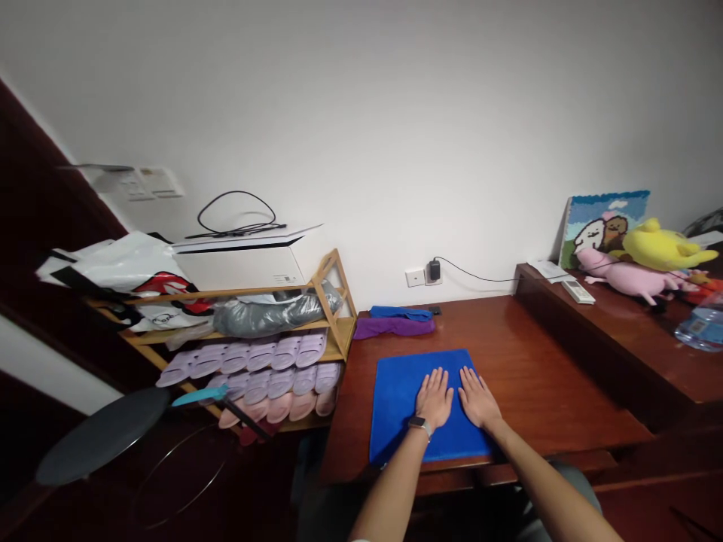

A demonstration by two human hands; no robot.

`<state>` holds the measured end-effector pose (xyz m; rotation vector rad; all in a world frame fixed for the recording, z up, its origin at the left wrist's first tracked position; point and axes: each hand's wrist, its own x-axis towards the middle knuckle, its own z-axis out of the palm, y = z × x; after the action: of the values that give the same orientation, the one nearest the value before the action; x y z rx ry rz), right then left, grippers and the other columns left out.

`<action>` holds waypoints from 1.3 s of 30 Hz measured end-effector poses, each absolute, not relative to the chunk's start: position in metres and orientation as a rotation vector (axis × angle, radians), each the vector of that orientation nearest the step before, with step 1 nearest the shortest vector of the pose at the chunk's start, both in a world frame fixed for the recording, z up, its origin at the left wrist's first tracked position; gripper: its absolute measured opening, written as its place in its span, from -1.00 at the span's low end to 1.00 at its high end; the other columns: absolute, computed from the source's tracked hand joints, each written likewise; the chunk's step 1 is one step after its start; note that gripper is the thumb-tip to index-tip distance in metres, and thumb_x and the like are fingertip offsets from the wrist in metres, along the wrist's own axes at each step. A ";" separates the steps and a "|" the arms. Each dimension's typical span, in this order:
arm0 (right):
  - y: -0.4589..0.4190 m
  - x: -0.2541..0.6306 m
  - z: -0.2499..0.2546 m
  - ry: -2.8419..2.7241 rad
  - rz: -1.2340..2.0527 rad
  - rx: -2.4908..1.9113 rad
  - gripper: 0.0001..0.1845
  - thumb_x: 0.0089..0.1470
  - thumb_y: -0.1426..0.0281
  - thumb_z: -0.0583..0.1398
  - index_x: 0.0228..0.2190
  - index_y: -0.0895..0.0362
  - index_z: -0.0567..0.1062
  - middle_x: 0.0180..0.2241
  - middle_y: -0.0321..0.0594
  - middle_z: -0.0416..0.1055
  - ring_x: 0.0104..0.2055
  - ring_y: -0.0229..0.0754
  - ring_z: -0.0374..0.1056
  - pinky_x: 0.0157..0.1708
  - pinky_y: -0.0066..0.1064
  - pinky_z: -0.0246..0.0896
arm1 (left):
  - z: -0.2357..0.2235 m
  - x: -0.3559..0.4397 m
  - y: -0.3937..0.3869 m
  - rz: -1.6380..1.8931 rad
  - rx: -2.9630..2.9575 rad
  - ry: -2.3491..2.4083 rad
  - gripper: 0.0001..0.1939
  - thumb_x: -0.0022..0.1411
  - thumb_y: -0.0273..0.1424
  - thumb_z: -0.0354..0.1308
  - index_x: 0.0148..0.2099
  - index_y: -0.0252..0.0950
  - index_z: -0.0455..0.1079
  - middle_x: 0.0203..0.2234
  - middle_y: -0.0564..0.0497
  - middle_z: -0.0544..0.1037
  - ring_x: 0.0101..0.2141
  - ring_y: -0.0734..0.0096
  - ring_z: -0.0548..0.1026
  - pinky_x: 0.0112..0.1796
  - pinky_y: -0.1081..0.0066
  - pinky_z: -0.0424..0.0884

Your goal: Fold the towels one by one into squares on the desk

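A blue cloth (395, 399) lies spread flat on the brown wooden desk (542, 376), close to its front edge. My left hand (434, 399) rests palm down near the middle of the cloth, fingers stretched out, a watch on its wrist. Palm down on the cloth's right part, my right hand (478, 399) has its fingers extended too. Neither hand grips anything. Behind the cloth, by the wall, are a folded purple cloth (392, 327) and a folded blue cloth (402, 312).
Left of the desk stands a wooden rack (339, 339) with lilac slippers (248, 357) and a white box (242, 267). On the raised right surface are a remote control (578, 292), a pink plush toy (626, 276), a yellow plush toy (660, 247) and a plastic bottle (700, 327).
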<state>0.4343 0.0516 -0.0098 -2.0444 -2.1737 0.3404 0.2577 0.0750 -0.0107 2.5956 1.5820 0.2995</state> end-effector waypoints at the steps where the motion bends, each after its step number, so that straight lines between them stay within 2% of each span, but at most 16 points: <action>1: 0.052 0.434 -0.011 -2.167 0.331 -2.038 -0.25 0.39 0.18 -0.24 0.46 0.28 -0.05 0.51 -0.11 -0.22 0.55 -0.12 -0.34 0.48 -0.15 -0.45 | -0.010 0.240 0.077 0.294 2.575 1.633 -0.36 0.53 -0.15 -0.34 0.55 -0.18 -0.07 0.48 -0.05 0.10 0.46 0.24 0.01 0.42 0.06 0.01; 5: 0.052 0.435 -0.015 -2.164 0.326 -2.022 -0.24 0.40 0.16 -0.26 0.47 0.26 -0.06 0.51 -0.12 -0.22 0.55 -0.13 -0.35 0.48 -0.16 -0.45 | -0.010 0.148 0.081 0.275 2.419 1.939 -0.33 0.52 -0.18 -0.35 0.56 -0.26 -0.13 0.47 -0.15 0.10 0.46 0.07 0.01 0.40 -0.07 0.01; 9: 0.052 0.435 -0.011 -2.169 0.338 -2.050 -0.25 0.40 0.17 -0.28 0.47 0.26 -0.08 0.52 -0.14 -0.23 0.55 -0.14 -0.36 0.48 -0.17 -0.47 | -0.015 0.089 0.079 0.283 2.373 2.091 -0.32 0.52 -0.16 -0.31 0.56 -0.28 -0.13 0.46 -0.14 0.14 0.44 0.13 0.07 0.39 0.02 0.07; 14: 0.048 0.436 -0.002 -2.170 0.376 -2.075 -0.23 0.40 0.15 -0.27 0.46 0.31 -0.08 0.52 -0.10 -0.24 0.55 -0.13 -0.36 0.48 -0.16 -0.46 | -0.016 0.093 0.076 0.301 2.365 2.115 -0.33 0.52 -0.16 -0.31 0.54 -0.31 -0.06 0.46 -0.16 0.14 0.44 0.16 0.08 0.40 0.04 0.03; 18: 0.034 0.441 -0.005 -2.100 0.284 -2.072 -0.21 0.41 0.12 -0.30 0.46 0.31 -0.08 0.51 -0.11 -0.24 0.55 -0.14 -0.36 0.49 -0.18 -0.49 | -0.012 0.099 0.075 0.306 2.353 2.123 -0.32 0.51 -0.15 -0.32 0.52 -0.36 0.02 0.46 -0.17 0.14 0.44 0.19 0.09 0.41 0.09 0.01; 22: 0.020 0.447 -0.012 -2.156 0.313 -2.058 -0.22 0.41 0.12 -0.29 0.46 0.31 -0.05 0.51 -0.12 -0.21 0.55 -0.15 -0.35 0.49 -0.20 -0.48 | -0.011 0.095 0.075 0.321 2.360 2.116 -0.32 0.51 -0.16 -0.32 0.52 -0.38 0.00 0.46 -0.18 0.13 0.45 0.19 0.06 0.42 0.09 -0.01; 26: 0.016 0.449 -0.014 -2.143 0.335 -2.057 -0.23 0.41 0.12 -0.28 0.46 0.28 -0.06 0.51 -0.13 -0.23 0.55 -0.14 -0.37 0.49 -0.17 -0.47 | -0.009 0.093 0.073 0.408 2.428 2.104 -0.34 0.52 -0.21 -0.28 0.53 -0.38 -0.02 0.44 -0.20 0.17 0.44 0.16 0.10 0.40 0.06 0.05; 31: 0.017 0.449 -0.014 -2.144 0.330 -2.015 -0.22 0.41 0.11 -0.27 0.46 0.30 -0.06 0.51 -0.09 -0.20 0.55 -0.11 -0.35 0.49 -0.14 -0.43 | 0.003 0.148 0.055 0.579 2.625 1.888 -0.38 0.54 -0.25 -0.27 0.52 -0.36 0.01 0.41 -0.19 0.24 0.42 0.15 0.15 0.39 0.03 0.10; 35: 0.017 0.451 -0.020 -2.167 0.284 -2.012 -0.24 0.41 0.13 -0.26 0.46 0.28 -0.05 0.50 -0.08 -0.19 0.54 -0.07 -0.31 0.49 -0.11 -0.38 | 0.009 0.244 0.031 0.551 2.714 1.490 -0.35 0.56 -0.14 -0.32 0.53 -0.31 -0.01 0.46 -0.07 0.13 0.46 0.27 0.03 0.42 0.12 0.04; 39: 0.017 0.455 -0.025 -2.256 0.223 -1.959 -0.28 0.38 0.20 -0.21 0.46 0.20 0.00 0.50 -0.12 -0.18 0.55 -0.03 -0.31 0.48 -0.06 -0.30 | 0.003 0.306 0.017 0.458 2.608 1.368 -0.29 0.55 -0.07 -0.40 0.53 -0.35 -0.02 0.47 -0.12 0.12 0.45 0.27 0.03 0.42 0.12 0.02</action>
<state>0.4547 0.0175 -0.0249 -1.9590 -2.2563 0.2232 0.3057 0.0171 0.0031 2.6079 1.3679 0.4576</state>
